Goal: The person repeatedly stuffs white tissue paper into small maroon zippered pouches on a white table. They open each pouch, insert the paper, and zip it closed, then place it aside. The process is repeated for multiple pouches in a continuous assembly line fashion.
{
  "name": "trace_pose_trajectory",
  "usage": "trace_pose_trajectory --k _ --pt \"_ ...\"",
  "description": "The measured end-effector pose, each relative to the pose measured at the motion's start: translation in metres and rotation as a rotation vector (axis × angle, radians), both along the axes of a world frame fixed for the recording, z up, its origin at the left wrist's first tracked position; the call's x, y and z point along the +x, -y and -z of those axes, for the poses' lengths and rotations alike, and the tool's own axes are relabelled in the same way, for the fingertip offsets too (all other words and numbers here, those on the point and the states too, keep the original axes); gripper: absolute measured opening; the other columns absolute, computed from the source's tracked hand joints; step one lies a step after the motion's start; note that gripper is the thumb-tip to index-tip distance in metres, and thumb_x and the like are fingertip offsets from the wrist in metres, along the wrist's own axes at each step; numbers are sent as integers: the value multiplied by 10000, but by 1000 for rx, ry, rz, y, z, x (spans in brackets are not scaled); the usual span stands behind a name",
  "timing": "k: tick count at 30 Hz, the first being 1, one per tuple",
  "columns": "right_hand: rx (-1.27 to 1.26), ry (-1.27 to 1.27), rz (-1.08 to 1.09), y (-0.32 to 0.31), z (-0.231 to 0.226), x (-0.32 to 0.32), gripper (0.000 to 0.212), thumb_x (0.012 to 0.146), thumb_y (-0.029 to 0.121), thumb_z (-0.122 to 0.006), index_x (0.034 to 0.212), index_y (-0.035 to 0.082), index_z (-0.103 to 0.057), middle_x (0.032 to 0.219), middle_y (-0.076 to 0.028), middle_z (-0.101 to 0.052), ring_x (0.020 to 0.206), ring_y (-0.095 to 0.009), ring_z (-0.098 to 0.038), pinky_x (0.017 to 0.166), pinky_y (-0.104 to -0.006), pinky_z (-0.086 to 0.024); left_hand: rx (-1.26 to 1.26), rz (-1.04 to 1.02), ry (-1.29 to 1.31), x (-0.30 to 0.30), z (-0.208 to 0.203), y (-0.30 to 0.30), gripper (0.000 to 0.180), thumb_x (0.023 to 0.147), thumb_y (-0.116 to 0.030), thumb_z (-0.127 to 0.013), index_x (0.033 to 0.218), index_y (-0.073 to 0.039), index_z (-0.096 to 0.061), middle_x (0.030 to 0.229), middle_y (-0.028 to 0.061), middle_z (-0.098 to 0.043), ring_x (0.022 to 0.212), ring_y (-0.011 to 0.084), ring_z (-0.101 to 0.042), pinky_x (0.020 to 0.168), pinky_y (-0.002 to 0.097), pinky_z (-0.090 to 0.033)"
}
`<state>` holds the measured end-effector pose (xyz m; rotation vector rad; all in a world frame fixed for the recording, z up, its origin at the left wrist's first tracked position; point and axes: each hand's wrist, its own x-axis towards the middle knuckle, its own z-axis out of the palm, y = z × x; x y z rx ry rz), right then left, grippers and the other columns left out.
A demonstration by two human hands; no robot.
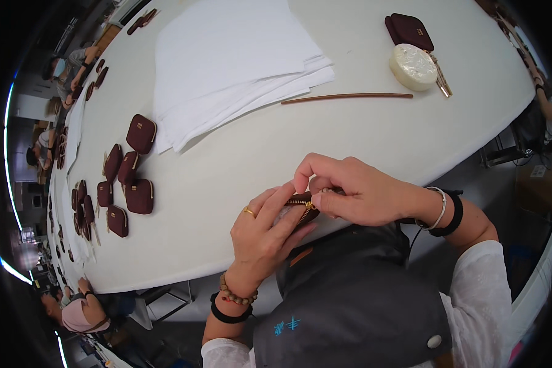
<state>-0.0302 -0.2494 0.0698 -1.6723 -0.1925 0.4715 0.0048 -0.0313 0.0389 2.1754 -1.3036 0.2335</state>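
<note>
At the near edge of the white table, my left hand (260, 236) grips a small dark maroon zip pouch (313, 216), its fingers lying along the opening. The gold-toothed zipper (299, 222) is parted in a V, and something pale shows between its two rows. My right hand (365, 190) is closed, with thumb and index finger pinched at the corner where the rows meet, by the gold slider (311, 206). Those fingers partly hide the slider and that end of the pouch.
White paper sheets (227, 61) lie stacked beyond my hands, beside a thin brown stick (346, 97). At far right sit a wrapped pale roll (413, 66) and maroon pouches (409, 30). Several maroon pouches (140, 196) lie left. Other people (83, 313) work along the table's left side.
</note>
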Motion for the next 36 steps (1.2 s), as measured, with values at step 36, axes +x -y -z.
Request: trace_pose_trajectory --k 36 --pt "208 -62 216 -22 2 -4 163 914 54 -461 1077 50 -461 641 -13 -554 509 -34 -436 456 -199 -335 -723 122 -769 -3 52 -6 261 793 -172 -777 948 -65 -596 1241 210 -541 1142 309 -580 935 384 -489"
